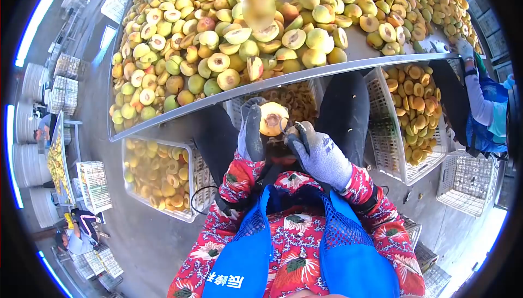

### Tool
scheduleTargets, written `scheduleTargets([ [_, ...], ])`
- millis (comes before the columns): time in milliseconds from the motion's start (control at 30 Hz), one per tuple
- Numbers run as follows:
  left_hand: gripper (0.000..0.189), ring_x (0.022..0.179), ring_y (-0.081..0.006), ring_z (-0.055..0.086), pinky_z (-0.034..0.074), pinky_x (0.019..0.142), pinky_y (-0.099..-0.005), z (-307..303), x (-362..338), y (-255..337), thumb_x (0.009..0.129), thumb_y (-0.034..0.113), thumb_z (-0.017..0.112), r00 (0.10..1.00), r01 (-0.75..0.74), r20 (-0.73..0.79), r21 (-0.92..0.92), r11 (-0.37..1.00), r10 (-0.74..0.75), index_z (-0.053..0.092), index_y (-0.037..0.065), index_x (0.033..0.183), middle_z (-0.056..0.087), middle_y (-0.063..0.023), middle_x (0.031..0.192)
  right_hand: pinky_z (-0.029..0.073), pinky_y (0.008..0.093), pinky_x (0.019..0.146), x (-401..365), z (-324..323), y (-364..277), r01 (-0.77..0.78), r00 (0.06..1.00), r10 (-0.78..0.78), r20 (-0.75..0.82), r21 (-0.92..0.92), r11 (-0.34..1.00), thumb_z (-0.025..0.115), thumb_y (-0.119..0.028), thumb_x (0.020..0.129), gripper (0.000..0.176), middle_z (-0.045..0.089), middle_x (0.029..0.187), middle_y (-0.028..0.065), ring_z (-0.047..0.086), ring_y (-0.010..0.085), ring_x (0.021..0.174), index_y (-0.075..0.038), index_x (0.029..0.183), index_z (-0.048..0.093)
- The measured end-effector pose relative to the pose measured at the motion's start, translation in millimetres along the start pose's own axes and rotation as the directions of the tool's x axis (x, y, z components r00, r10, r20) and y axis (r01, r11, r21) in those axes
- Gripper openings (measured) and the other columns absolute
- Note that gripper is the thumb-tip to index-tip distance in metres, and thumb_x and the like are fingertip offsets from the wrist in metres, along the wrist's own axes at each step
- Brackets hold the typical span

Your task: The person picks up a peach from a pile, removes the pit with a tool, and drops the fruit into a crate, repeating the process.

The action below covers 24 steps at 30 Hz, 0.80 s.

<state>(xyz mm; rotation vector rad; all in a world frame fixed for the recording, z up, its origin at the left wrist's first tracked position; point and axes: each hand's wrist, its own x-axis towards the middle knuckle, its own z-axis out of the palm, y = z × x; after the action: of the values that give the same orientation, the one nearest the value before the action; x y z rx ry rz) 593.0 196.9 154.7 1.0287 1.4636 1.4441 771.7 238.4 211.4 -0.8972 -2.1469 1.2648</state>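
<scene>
We sit at the near edge of a worktop (357,43) piled with halved peaches. Just outside that edge, above our lap, our gloved left hand (250,134) grips a peach half (269,113), fingers curled about its side, cut face up. Our gloved right hand (321,156) pinches what seems a thin, dark tool (283,125) against the half's centre. We judge this to be pit removal; the next move calls for a steady left grip and a controlled scoop.

Two gloved grips (323,159); one held fruit half (272,119); one near table (358,45); three nearby fruit-filled crates (385,146).
</scene>
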Motion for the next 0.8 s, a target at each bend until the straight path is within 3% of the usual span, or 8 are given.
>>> scheduleTargets([
  [400,0.044,0.108,-0.025,0.057,0.048,0.092,-0.0363,13.4,-2.5,8.9,0.095,0.032,0.049,0.934,0.295,0.073,-0.712,0.637,-0.351,0.047,0.001,0.126,0.058,-0.0188,0.118,0.046,0.0474,0.048,-2.5,18.3,27.8,-0.098,0.995,0.099,0.013,-0.035,0.995,0.057,-0.021,0.092,0.028,0.059,0.061,0.0215,0.061,0.0386,0.056,0.002,0.102,0.046],
  [433,0.042,0.107,-0.0261,0.059,0.048,0.092,-0.0369,9.8,0.7,9.7,0.093,0.029,0.053,0.978,0.207,0.072,-0.176,0.963,-0.197,0.049,0.001,0.124,0.059,-0.0191,0.116,0.046,0.0476,0.049,-1.8,18.6,26.3,-0.153,0.988,0.153,0.032,-0.008,0.988,0.057,-0.021,0.092,0.027,0.059,0.062,0.0216,0.061,0.0389,0.057,0.002,0.103,0.046],
  [467,0.04,0.106,-0.0272,0.06,0.049,0.091,-0.0376,5.1,2.8,9.2,0.091,0.026,0.056,0.984,-0.009,0.168,0.416,0.909,-0.067,0.051,0.0,0.121,0.06,-0.0194,0.115,0.045,0.0477,0.049,-1.7,19.2,25.3,-0.208,0.977,0.207,0.054,0.017,0.978,0.057,-0.021,0.092,0.027,0.059,0.062,0.0218,0.061,0.0391,0.058,0.002,0.103,0.047],
  [500,0.035,0.101,-0.0281,0.063,0.05,0.09,-0.0383,-5.7,3.0,3.2,0.089,0.019,0.061,0.975,-0.143,0.222,0.58,0.802,0.014,0.054,-0.002,0.116,0.063,-0.0187,0.11,0.045,0.0477,0.049,-2.2,20.6,24.5,-0.216,0.975,0.214,0.063,0.016,0.976,0.057,-0.021,0.092,0.027,0.059,0.062,0.0218,0.061,0.0391,0.058,0.002,0.103,0.047],
  [600,0.037,0.098,-0.0266,0.064,0.052,0.087,-0.0354,6.4,-6.1,8.2,0.087,0.017,0.065,0.998,-0.056,0.025,0.31,0.949,0.05,0.054,-0.004,0.116,0.065,-0.0173,0.104,0.045,0.048,0.049,-7.1,26.8,24.6,-0.182,0.981,0.181,0.071,0.005,0.983,0.057,-0.021,0.092,0.027,0.06,0.063,0.0219,0.061,0.0398,0.058,0.002,0.103,0.047],
  [667,0.037,0.102,-0.025,0.063,0.052,0.088,-0.0336,5.2,-6.1,-2.5,0.088,0.016,0.065,0.985,-0.163,0.129,0.506,0.847,0.113,0.053,-0.004,0.117,0.065,-0.0179,0.107,0.044,0.0482,0.048,-9.2,32.2,28.7,-0.194,0.981,0.192,0.03,0.075,0.978,0.057,-0.021,0.093,0.027,0.059,0.063,0.0221,0.061,0.0403,0.058,0.002,0.102,0.047],
  [767,0.037,0.105,-0.0268,0.062,0.051,0.091,-0.0364,23.0,-4.2,-2.8,0.093,0.015,0.058,0.948,0.24,-0.061,-0.503,0.83,-0.311,0.048,-0.003,0.124,0.061,-0.0197,0.115,0.044,0.0481,0.048,-10.0,30.8,24.4,-0.21,0.977,0.208,0.036,0.096,0.973,0.056,-0.02,0.093,0.027,0.059,0.062,0.0227,0.06,0.0405,0.058,0.003,0.102,0.046],
  [800,0.037,0.105,-0.0268,0.062,0.051,0.091,-0.0364,23.5,-4.8,-6.9,0.093,0.015,0.058,0.947,0.243,-0.061,-0.511,0.825,-0.316,0.048,-0.003,0.124,0.061,-0.0197,0.115,0.044,0.0481,0.048,-10.9,29.9,22.7,-0.216,0.976,0.213,0.041,0.089,0.972,0.056,-0.02,0.093,0.027,0.059,0.062,0.0227,0.06,0.0405,0.058,0.003,0.102,0.046],
])
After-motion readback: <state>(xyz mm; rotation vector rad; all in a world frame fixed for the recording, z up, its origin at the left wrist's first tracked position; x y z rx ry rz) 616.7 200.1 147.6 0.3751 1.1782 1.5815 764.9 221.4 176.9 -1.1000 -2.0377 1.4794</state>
